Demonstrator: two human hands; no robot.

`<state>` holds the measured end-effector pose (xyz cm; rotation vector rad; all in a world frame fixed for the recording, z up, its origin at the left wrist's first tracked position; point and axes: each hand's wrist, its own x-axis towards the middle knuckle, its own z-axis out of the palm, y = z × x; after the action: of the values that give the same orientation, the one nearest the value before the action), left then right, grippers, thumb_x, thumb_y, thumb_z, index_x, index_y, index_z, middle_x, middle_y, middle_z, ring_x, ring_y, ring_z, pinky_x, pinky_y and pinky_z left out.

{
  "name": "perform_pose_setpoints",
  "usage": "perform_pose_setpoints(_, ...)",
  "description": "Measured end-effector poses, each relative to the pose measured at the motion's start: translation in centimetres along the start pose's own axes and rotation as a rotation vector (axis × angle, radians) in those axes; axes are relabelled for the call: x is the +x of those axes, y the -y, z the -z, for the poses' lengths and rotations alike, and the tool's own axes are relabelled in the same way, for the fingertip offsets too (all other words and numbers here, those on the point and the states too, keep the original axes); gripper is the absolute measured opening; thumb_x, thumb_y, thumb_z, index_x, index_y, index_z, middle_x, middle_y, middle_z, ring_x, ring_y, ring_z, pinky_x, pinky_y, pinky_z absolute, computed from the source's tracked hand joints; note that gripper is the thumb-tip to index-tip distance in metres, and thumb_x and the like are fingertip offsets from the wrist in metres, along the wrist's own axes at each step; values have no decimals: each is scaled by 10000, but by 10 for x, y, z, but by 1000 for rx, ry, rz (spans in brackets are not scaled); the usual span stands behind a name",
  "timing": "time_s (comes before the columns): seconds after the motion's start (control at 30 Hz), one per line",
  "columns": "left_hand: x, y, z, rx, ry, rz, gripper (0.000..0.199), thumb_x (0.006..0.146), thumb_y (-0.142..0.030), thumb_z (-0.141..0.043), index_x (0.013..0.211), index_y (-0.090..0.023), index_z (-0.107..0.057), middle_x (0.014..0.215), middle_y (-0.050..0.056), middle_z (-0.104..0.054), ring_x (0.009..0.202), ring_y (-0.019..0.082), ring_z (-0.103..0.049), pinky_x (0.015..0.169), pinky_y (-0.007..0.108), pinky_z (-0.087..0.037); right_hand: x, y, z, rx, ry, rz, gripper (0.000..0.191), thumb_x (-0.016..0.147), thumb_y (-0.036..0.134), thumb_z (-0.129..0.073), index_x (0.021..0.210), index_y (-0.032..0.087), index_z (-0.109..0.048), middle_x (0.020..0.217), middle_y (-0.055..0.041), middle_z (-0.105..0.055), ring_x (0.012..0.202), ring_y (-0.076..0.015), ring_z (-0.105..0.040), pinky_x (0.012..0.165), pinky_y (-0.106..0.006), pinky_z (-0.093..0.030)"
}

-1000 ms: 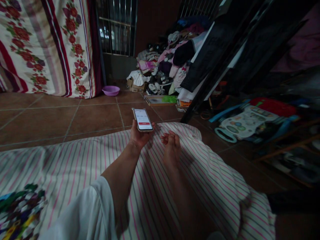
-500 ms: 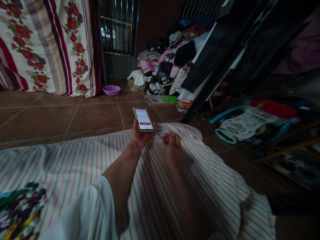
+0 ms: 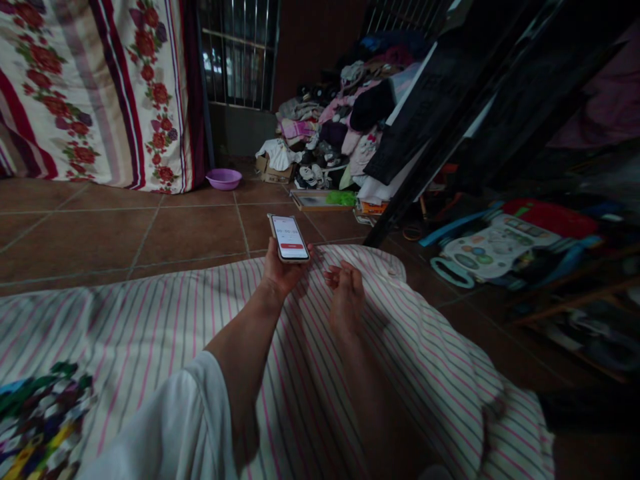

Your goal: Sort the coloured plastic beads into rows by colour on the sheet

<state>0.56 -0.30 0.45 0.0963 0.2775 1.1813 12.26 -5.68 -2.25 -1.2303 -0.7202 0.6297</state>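
Viewpoint shifted slightly since earlier frame | left hand (image 3: 279, 275): wrapped round phone (image 3: 291, 238) | right hand (image 3: 347, 297): half-curled, whether pinching cannot be told | support phone from beneath, keep it face-up

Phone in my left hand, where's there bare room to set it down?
The phone could rest on bare sheet between the coloured pieces and your left arm, or right of your right arm, though it's creased there. The tiles between the bowl and sheet look bare too. It's crowded at the pieces and around the clothes.
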Motion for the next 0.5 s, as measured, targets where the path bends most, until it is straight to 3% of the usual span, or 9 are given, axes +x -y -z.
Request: perform_pose_setpoints(0.5,2,1,1,1,-5,0,565,863,-608,-357,1150,-173,-576,958,111,-656,863,240,-646,719,376,-543,-6,5,1,4,23,38,353,807,467,-484,1031,204,-558,859,-17,-668,704,-133,-631,636,-270,-474)
